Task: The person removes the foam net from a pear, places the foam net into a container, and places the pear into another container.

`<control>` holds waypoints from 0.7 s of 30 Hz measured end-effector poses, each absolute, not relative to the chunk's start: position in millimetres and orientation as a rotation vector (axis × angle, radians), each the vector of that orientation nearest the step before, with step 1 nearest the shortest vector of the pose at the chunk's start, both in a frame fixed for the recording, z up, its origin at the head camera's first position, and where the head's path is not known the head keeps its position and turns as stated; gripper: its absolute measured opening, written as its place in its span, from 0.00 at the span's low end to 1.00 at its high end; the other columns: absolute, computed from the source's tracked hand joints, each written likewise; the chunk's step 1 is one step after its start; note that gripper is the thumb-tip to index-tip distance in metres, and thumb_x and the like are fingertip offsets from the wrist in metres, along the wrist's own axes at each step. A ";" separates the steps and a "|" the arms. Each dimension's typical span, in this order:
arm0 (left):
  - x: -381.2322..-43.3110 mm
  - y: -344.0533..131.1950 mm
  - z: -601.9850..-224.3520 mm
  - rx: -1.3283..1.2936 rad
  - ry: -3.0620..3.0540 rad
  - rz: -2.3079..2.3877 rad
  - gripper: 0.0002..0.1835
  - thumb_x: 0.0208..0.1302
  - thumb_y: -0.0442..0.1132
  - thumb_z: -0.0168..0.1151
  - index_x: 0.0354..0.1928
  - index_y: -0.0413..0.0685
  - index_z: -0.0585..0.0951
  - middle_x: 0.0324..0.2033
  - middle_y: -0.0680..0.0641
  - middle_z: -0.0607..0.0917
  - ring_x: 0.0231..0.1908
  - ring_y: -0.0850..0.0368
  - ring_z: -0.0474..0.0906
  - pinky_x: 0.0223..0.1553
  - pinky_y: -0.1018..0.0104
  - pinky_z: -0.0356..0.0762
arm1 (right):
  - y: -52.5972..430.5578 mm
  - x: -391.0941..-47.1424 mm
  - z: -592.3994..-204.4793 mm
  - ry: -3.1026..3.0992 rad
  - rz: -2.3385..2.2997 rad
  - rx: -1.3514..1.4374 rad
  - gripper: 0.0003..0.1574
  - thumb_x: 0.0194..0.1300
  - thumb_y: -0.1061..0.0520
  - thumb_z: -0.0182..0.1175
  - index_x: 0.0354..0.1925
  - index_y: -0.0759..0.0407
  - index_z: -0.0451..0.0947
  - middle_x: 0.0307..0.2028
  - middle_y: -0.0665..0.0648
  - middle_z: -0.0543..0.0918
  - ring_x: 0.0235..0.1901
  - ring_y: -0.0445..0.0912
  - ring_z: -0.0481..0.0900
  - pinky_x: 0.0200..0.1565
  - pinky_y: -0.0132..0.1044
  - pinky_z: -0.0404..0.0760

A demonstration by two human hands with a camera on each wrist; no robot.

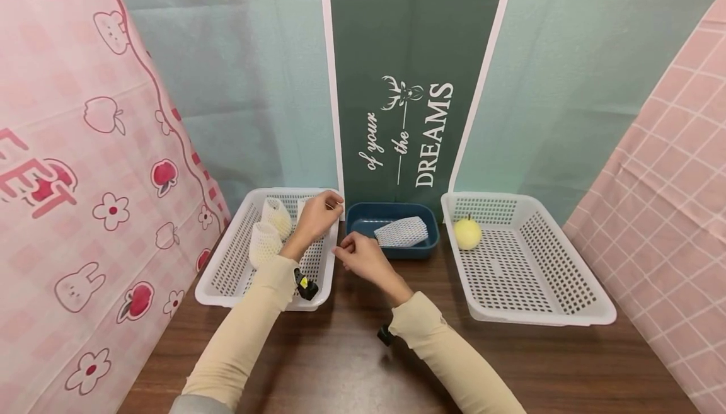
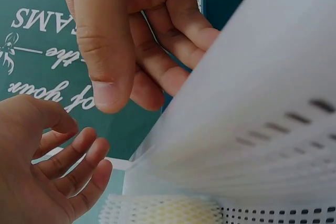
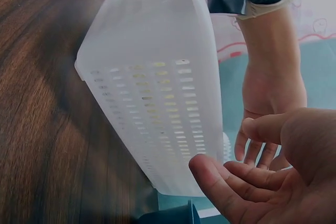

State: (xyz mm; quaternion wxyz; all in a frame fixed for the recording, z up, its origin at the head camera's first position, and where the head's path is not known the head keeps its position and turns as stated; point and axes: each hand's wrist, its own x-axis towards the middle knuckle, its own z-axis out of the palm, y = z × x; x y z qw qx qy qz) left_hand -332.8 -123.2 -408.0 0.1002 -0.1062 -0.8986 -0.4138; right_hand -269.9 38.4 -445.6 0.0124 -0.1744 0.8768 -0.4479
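My left hand [image 1: 320, 215] hovers over the right rim of the left white basket [image 1: 227, 301], its fingers loosely bent and holding nothing. Across that rim is my right hand [image 1: 363, 256], in front of a blue box [image 1: 391, 252]; its thumb and fingers stand apart with nothing between them in the right wrist view. Inside the blue box lies a white foam net sleeve [image 1: 401, 232]. Pale yellow fruits in foam nets [image 1: 265, 245] stand in the left basket. Another net, partly hidden by my left hand, is at its back.
A second white basket [image 1: 542, 317] stands on the right, with one bare yellow pear [image 1: 467, 234] at its back left. The baskets and box stand on a dark wooden table [image 1: 351, 363]. Printed cloths hang behind and on both sides.
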 end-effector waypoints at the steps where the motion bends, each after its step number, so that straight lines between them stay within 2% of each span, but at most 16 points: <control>1: -333.9 -124.2 -407.6 -0.307 -2.657 -1.222 0.14 0.72 0.36 0.58 0.54 0.42 0.85 0.45 0.39 0.89 0.43 0.45 0.84 0.47 0.53 0.81 | 37.0 -270.3 -445.4 2.745 -1.383 -0.539 0.16 0.74 0.49 0.67 0.46 0.62 0.82 0.28 0.53 0.89 0.23 0.39 0.84 0.31 0.33 0.79; 6: -339.5 -131.0 -405.7 -0.273 -2.654 -1.205 0.14 0.72 0.36 0.58 0.55 0.41 0.84 0.45 0.39 0.89 0.44 0.44 0.84 0.49 0.50 0.82 | 30.7 -271.9 -444.3 2.790 -1.314 -0.513 0.20 0.74 0.46 0.67 0.49 0.62 0.80 0.24 0.50 0.87 0.22 0.38 0.81 0.31 0.34 0.78; 13: -347.6 -141.7 -409.0 -0.235 -2.629 -1.193 0.16 0.74 0.35 0.58 0.58 0.38 0.83 0.50 0.37 0.88 0.50 0.41 0.84 0.56 0.46 0.81 | 23.4 -272.8 -445.2 2.776 -1.284 -0.474 0.24 0.73 0.46 0.67 0.52 0.64 0.77 0.25 0.51 0.87 0.22 0.40 0.81 0.29 0.35 0.78; 21: -352.5 -154.3 -415.6 -0.165 -2.647 -1.167 0.16 0.74 0.37 0.59 0.59 0.37 0.82 0.54 0.36 0.86 0.56 0.39 0.82 0.60 0.44 0.79 | 14.4 -273.8 -446.6 2.787 -1.252 -0.409 0.33 0.69 0.45 0.71 0.58 0.67 0.73 0.26 0.52 0.88 0.24 0.40 0.82 0.33 0.36 0.80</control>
